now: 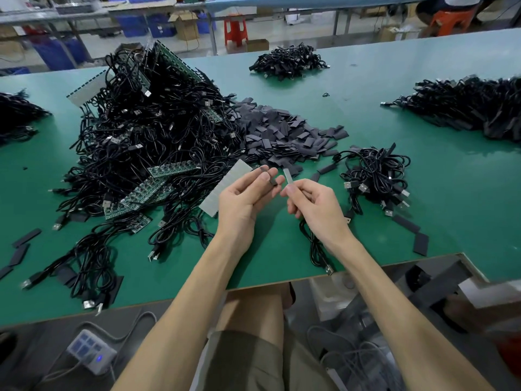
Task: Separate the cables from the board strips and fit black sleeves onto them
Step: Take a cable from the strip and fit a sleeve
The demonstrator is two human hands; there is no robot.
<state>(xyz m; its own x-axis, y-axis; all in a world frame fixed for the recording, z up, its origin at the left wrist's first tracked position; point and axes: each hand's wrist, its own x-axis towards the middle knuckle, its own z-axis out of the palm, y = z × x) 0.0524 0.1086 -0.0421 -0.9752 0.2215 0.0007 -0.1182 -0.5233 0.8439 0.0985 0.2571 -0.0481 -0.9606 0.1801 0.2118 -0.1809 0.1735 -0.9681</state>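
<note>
Above the green table (451, 193) the left hand (242, 198) has its grip pinched on a black sleeve (271, 180). Just beside it, the right hand (313, 204) has its grip clamped on a cable (314, 245) by its pale board end (288, 176).

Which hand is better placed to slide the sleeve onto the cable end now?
Left, I'd judge: the left hand pinches a black sleeve close beside the pale cable end that the right hand grips.
</note>
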